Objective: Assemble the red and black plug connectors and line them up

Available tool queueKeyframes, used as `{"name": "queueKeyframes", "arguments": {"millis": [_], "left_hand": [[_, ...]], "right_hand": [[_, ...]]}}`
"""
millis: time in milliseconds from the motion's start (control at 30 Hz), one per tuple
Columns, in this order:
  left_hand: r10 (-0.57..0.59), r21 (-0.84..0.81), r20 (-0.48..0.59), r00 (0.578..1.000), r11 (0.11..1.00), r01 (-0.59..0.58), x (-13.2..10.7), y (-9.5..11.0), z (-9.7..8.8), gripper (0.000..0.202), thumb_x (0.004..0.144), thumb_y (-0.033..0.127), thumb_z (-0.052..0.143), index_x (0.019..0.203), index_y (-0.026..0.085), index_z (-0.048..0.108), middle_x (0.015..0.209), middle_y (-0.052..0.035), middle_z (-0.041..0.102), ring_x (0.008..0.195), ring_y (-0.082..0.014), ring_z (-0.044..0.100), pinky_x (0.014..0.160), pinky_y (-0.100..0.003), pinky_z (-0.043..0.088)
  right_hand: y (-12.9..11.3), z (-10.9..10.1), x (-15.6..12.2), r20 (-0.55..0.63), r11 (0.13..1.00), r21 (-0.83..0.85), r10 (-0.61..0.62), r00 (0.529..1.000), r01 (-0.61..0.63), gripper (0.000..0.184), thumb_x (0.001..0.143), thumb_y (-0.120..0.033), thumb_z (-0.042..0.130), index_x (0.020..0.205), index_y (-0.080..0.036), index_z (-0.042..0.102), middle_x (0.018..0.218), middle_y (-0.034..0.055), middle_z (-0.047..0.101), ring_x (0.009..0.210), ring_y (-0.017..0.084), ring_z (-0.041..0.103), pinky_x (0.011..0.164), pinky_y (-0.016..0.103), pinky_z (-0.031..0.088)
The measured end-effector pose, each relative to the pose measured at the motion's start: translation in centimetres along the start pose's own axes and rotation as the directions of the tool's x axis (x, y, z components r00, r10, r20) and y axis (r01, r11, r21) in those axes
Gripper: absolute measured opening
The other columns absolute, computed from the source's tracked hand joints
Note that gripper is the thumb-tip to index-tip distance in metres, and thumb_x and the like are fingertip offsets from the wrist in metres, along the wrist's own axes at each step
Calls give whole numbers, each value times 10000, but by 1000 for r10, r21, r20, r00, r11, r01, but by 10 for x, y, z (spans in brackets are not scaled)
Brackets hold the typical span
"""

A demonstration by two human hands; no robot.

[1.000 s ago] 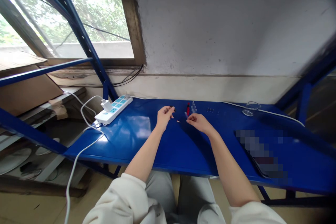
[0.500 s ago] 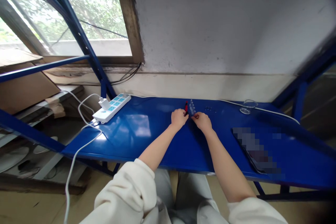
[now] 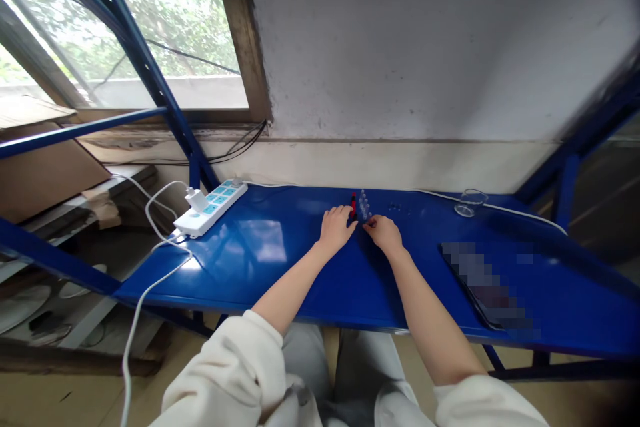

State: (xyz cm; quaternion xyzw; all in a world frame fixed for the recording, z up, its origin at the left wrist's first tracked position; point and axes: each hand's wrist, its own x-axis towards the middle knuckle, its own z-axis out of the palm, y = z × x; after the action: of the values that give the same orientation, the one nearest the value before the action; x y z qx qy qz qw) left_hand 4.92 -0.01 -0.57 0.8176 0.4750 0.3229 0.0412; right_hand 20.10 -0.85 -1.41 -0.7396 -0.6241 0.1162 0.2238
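Both my hands rest close together on the blue table [image 3: 280, 260], near its back edge. My left hand [image 3: 335, 227] has its fingers curled, with the tips against a small red object [image 3: 353, 203]. My right hand [image 3: 383, 232] is pinched, its fingertips next to a cluster of small clear pieces [image 3: 365, 203]. What either hand holds is too small to make out. Both forearms are bare below rolled white sleeves.
A white power strip [image 3: 210, 208] with a plugged-in adapter and trailing white cable lies at the back left. Tiny dark parts [image 3: 397, 207] and a clear glass dish [image 3: 467, 204] sit to the right. A flat blurred item [image 3: 490, 283] lies at the right. Blue frame bars flank the table.
My hands, apart a second ago, have come together by the red object and the clear pieces. Over the last half second they have barely shifted.
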Motion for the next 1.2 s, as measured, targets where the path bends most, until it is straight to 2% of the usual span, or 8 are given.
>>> {"name": "queueKeyframes", "arguments": {"millis": [100, 167, 300, 500, 800, 900, 1033, 1200], "left_hand": [[125, 56, 55, 991, 990, -128, -7, 5, -7, 399, 833, 283, 418, 1224, 206, 433, 1002, -85, 574, 912, -222, 491, 784, -344, 334], [151, 103, 97, 984, 982, -161, -10, 6, -6, 407, 848, 257, 379, 1250, 201, 414, 1029, -97, 568, 928, -227, 487, 792, -353, 333], [137, 158, 139, 981, 975, -158, -9, 5, -1, 358, 850, 197, 365, 1190, 185, 476, 1025, -99, 572, 929, -226, 496, 791, -355, 346], [81, 92, 106, 991, 992, -91, 0, -1, -4, 256, 837, 157, 389, 1021, 219, 556, 964, -37, 594, 871, -175, 514, 748, -296, 396], [-39, -216, 4, 999, 976, 39, 1, -18, -4, 125, 771, 172, 518, 874, 210, 578, 774, -9, 593, 722, -133, 536, 649, -251, 439], [-153, -409, -76, 985, 906, 109, -2, -27, -12, 103, 758, 216, 541, 852, 193, 575, 748, -6, 585, 664, -111, 529, 604, -234, 448], [-311, -622, -181, 933, 771, 137, -10, -35, -21, 137, 741, 287, 566, 808, 167, 563, 686, -2, 568, 622, -96, 525, 595, -222, 439], [-345, -707, -157, 925, 693, 138, -15, -37, -24, 170, 719, 308, 592, 804, 162, 570, 682, -8, 586, 632, -103, 546, 613, -226, 431]], "right_hand": [[-2, -2, -2, 0, 1000, -28, 4, 1000, -4, 187, 729, -344, 541, 808, -199, 630, 767, 84, 646, 693, 210, 599, 498, 251, 334], [-3, -2, -3, 3, 999, -43, 11, 1000, -11, 186, 730, -342, 540, 810, -199, 630, 787, 88, 646, 721, 223, 602, 509, 257, 337], [-5, -3, -3, 22, 998, -57, 20, 1000, -19, 181, 747, -335, 526, 822, -202, 623, 811, 86, 647, 748, 227, 605, 532, 260, 350], [-10, -4, -6, 64, 993, -115, 20, 998, -13, 178, 785, -318, 474, 852, -197, 587, 835, 85, 641, 764, 226, 604, 553, 260, 350], [-17, -3, -10, 73, 986, -79, -144, 987, 150, 212, 852, -283, 363, 971, -161, 489, 803, 103, 628, 711, 217, 594, 523, 256, 307], [-20, -1, -11, 65, 976, -26, -215, 975, 217, 191, 855, -291, 362, 947, -171, 479, 762, 82, 623, 648, 192, 577, 506, 246, 295], [-26, 1, -14, 30, 939, 49, -341, 939, 340, 141, 826, -329, 432, 834, -200, 490, 660, 21, 595, 571, 146, 535, 496, 223, 280], [-32, 4, -18, -10, 922, 57, -383, 924, 382, 141, 800, -338, 460, 747, -210, 484, 577, -14, 548, 499, 119, 478, 470, 211, 247]]}}
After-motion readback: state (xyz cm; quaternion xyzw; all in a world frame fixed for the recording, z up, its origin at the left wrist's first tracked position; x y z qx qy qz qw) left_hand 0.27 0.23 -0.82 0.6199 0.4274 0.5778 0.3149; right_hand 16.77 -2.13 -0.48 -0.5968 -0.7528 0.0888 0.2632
